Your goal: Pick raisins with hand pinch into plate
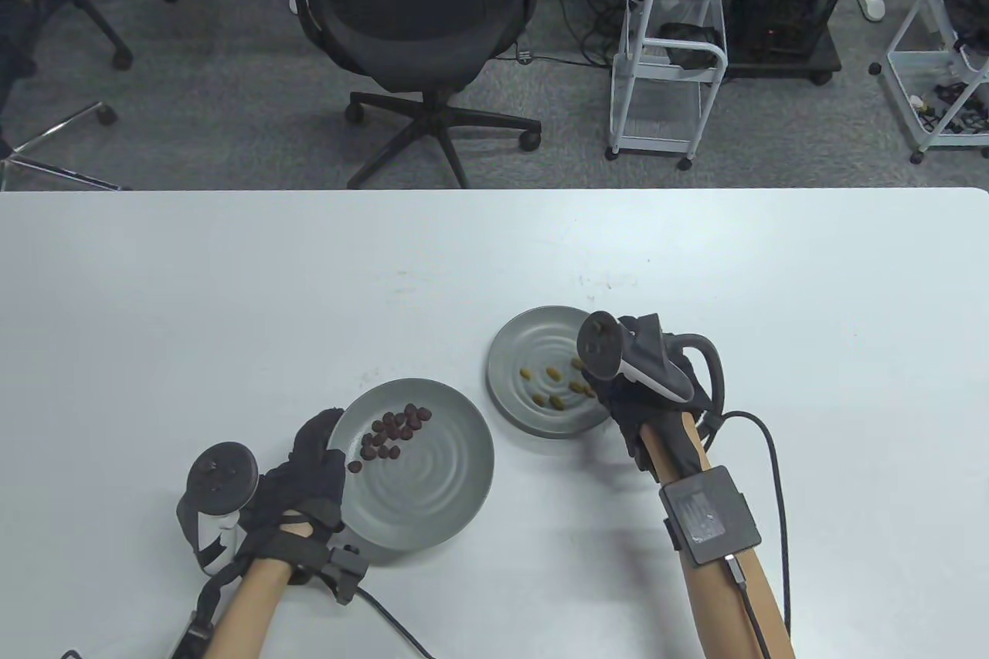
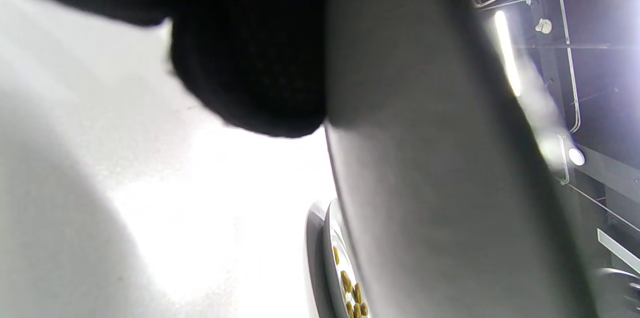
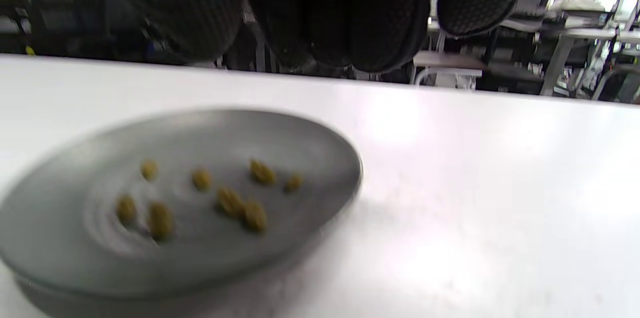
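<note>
Two round grey ribbed plates on a white surface (image 1: 232,288). The left grey plate (image 1: 456,489) carries a cluster of dark brown, wrinkled raisins (image 1: 390,433) gathered toward its left rim, one lying apart at the edge. The right grey plate (image 1: 510,350) holds about eight yellow-green, oval raisins (image 1: 550,384) — scattered singly across its middle, not heaped. The gloved left hand (image 1: 309,481) holds the left plate's rim, tilting that side up; whether its grip is together or apart cannot be told. The gloved right hand (image 1: 641,396) hovers over the right plate's near-right edge — in the right wrist view its fingertips (image 3: 370,33) hang bunched above the surface, though whether they pinch anything cannot be told.
</note>
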`<state>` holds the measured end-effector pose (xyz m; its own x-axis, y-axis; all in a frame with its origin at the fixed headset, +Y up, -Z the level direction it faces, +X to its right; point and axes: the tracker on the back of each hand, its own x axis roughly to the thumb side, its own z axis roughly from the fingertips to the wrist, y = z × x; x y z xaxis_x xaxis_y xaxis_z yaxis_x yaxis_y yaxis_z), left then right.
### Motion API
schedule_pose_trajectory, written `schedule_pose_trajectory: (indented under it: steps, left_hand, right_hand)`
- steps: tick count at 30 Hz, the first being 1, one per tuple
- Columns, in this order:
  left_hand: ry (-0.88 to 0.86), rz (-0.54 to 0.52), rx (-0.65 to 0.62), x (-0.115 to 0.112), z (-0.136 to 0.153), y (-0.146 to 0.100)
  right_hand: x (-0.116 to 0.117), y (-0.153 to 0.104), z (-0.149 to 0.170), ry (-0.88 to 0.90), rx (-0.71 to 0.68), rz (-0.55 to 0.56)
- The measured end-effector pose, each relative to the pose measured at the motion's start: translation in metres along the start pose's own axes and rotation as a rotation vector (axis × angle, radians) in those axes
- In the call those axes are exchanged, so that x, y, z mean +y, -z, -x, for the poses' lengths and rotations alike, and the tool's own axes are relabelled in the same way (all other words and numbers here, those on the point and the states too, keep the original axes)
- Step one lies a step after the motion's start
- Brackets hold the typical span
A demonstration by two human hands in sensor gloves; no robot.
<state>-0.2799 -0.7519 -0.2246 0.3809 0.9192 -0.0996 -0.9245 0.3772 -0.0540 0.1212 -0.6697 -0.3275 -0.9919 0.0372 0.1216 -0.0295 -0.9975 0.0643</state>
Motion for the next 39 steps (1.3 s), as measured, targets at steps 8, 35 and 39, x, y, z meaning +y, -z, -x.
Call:
schedule_pose_trajectory:
  steps: [8,35,39]
  left_hand:
    - [0.004,-0.023,0.013,0.003,0.004,0.002]
    - [-0.059,-0.191,0.280,0.054,0.015,0.101]
    - [-0.026,-0.176,0.356,0.063,0.024,0.128]
  right_hand:
    - [-0.034,-0.093,-0.023,0.103,-0.126,0.150]
    - [0.035,-0.159,-0.042,0.049,-0.245,0.236]
    - [0.035,-0.159,-0.043,0.051,-0.256,0.219]
